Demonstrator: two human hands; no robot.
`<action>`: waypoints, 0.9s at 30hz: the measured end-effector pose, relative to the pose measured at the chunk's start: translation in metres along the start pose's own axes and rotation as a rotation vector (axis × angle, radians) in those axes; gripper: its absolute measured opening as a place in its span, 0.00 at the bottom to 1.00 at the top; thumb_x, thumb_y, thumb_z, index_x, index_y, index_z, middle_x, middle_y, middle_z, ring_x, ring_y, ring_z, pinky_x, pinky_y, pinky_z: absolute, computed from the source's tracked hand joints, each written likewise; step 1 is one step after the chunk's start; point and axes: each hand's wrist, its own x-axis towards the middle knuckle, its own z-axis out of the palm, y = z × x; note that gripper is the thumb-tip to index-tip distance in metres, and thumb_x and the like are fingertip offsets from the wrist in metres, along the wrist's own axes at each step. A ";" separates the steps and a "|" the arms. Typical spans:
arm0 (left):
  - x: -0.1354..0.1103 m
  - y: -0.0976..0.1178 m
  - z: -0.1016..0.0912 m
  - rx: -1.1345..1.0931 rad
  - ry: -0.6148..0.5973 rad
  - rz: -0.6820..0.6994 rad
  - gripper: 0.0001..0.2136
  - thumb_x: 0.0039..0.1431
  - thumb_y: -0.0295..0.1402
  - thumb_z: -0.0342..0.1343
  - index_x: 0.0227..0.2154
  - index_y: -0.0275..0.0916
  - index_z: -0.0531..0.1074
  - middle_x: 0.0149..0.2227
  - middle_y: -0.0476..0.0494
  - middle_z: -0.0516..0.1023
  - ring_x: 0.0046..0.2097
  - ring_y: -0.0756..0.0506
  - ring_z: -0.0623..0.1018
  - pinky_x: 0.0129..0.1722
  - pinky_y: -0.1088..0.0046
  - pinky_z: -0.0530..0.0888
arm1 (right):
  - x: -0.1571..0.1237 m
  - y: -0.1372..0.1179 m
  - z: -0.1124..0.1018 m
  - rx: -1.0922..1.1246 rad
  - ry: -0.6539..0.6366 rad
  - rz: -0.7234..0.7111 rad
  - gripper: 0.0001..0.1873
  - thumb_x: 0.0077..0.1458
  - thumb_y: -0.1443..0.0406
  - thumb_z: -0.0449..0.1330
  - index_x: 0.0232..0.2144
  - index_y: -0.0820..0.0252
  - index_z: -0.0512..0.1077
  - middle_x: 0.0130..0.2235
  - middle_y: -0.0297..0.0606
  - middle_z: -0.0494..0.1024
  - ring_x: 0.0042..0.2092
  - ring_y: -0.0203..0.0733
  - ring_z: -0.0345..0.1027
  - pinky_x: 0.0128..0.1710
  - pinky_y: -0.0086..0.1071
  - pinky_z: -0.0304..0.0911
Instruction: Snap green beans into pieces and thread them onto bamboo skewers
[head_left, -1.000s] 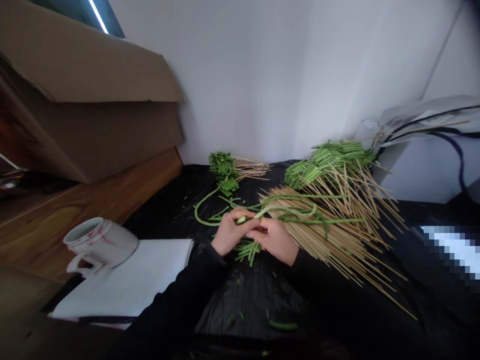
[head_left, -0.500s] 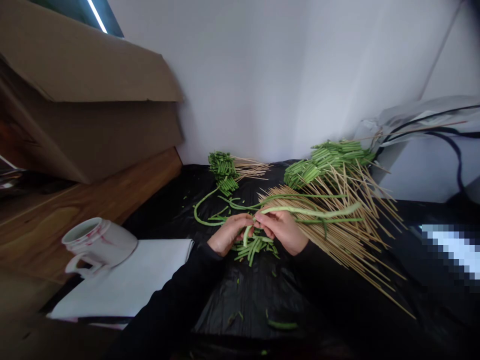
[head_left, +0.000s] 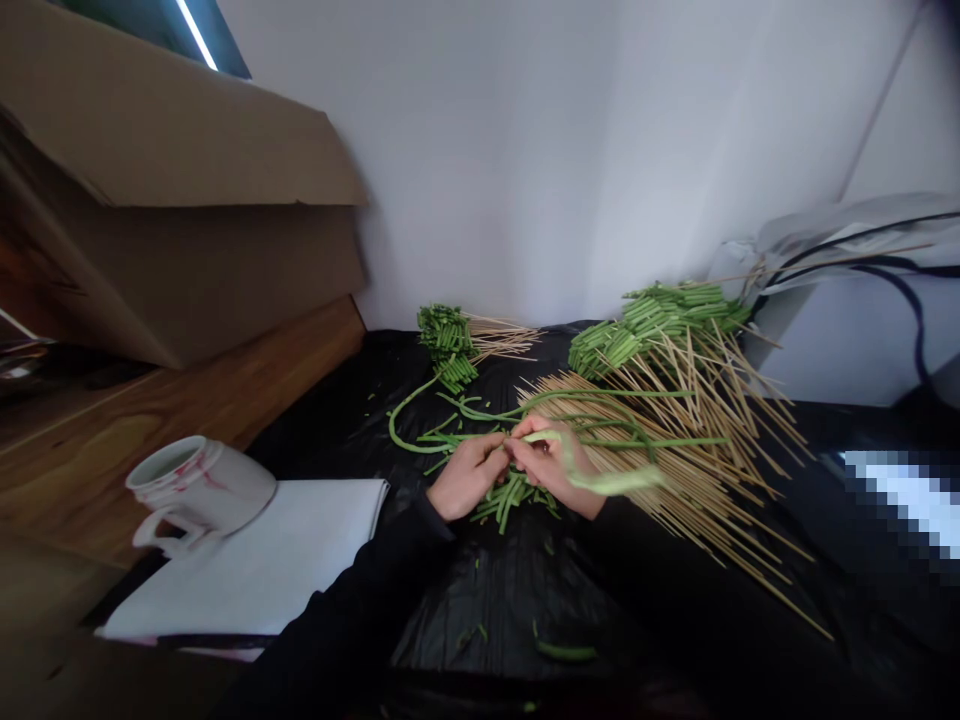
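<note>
My right hand point(head_left: 553, 462) is closed on a pale green long bean point(head_left: 619, 481), which drapes back over the wrist and is blurred at its free end. My left hand point(head_left: 466, 476) meets it fingertip to fingertip, pinched at the bean's near end; the fingers hide that end. Beneath both hands lies a small heap of short bean pieces point(head_left: 504, 508). Several uncut long beans point(head_left: 411, 446) stretch across the black plastic sheet behind the hands. To the right, a fan of thin wooden skewers point(head_left: 697, 500) spreads out, with some beans lying over it.
Bean pieces threaded on skewers form a small stack point(head_left: 446, 345) at the back and a larger stack point(head_left: 667, 320) at back right. On the left are a white mug point(head_left: 217, 485) on white paper point(head_left: 300, 540) and a cardboard box point(head_left: 247, 260). Black cables point(head_left: 900, 265) hang at right.
The held bean has swung down and toward me, from pointing right to draping over my right wrist. The short end that hung below my fingers no longer shows. My left hand moved slightly right.
</note>
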 end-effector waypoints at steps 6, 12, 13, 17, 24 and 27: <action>-0.004 0.004 0.007 0.263 0.198 0.060 0.09 0.52 0.27 0.47 0.22 0.38 0.71 0.25 0.46 0.73 0.31 0.46 0.70 0.35 0.71 0.65 | -0.004 -0.003 0.001 0.010 -0.040 -0.053 0.10 0.55 0.62 0.57 0.24 0.54 0.61 0.15 0.24 0.64 0.16 0.33 0.60 0.17 0.27 0.57; -0.001 0.005 0.012 -0.298 0.060 -0.010 0.09 0.53 0.31 0.44 0.21 0.38 0.66 0.20 0.47 0.71 0.26 0.47 0.70 0.31 0.72 0.65 | -0.005 -0.008 0.007 0.210 -0.046 0.050 0.10 0.53 0.58 0.59 0.28 0.55 0.62 0.18 0.24 0.68 0.17 0.32 0.61 0.16 0.25 0.57; -0.001 0.005 0.013 -0.397 0.046 -0.025 0.09 0.52 0.32 0.45 0.20 0.38 0.65 0.19 0.47 0.70 0.25 0.48 0.68 0.29 0.72 0.64 | -0.005 -0.009 0.008 0.267 -0.044 0.065 0.11 0.53 0.58 0.59 0.28 0.55 0.62 0.19 0.25 0.69 0.17 0.31 0.61 0.16 0.25 0.56; 0.001 0.004 0.012 -0.743 0.054 -0.149 0.09 0.49 0.33 0.48 0.16 0.39 0.59 0.15 0.53 0.56 0.20 0.52 0.56 0.22 0.74 0.56 | -0.004 -0.013 0.009 0.548 -0.065 0.140 0.14 0.51 0.57 0.61 0.25 0.56 0.60 0.18 0.23 0.67 0.16 0.28 0.55 0.15 0.23 0.50; 0.002 0.004 -0.007 -1.186 -0.079 -0.239 0.11 0.50 0.36 0.49 0.18 0.39 0.57 0.18 0.52 0.55 0.21 0.52 0.60 0.22 0.76 0.60 | -0.003 -0.021 -0.005 0.712 -0.237 0.244 0.14 0.49 0.60 0.63 0.25 0.58 0.62 0.16 0.21 0.63 0.15 0.25 0.49 0.15 0.22 0.42; 0.003 0.003 -0.009 -1.130 -0.019 -0.270 0.12 0.55 0.39 0.54 0.23 0.37 0.64 0.19 0.55 0.57 0.18 0.56 0.58 0.19 0.79 0.57 | -0.006 -0.016 -0.003 0.585 -0.276 0.246 0.13 0.48 0.60 0.65 0.27 0.60 0.66 0.20 0.26 0.71 0.17 0.26 0.56 0.15 0.21 0.48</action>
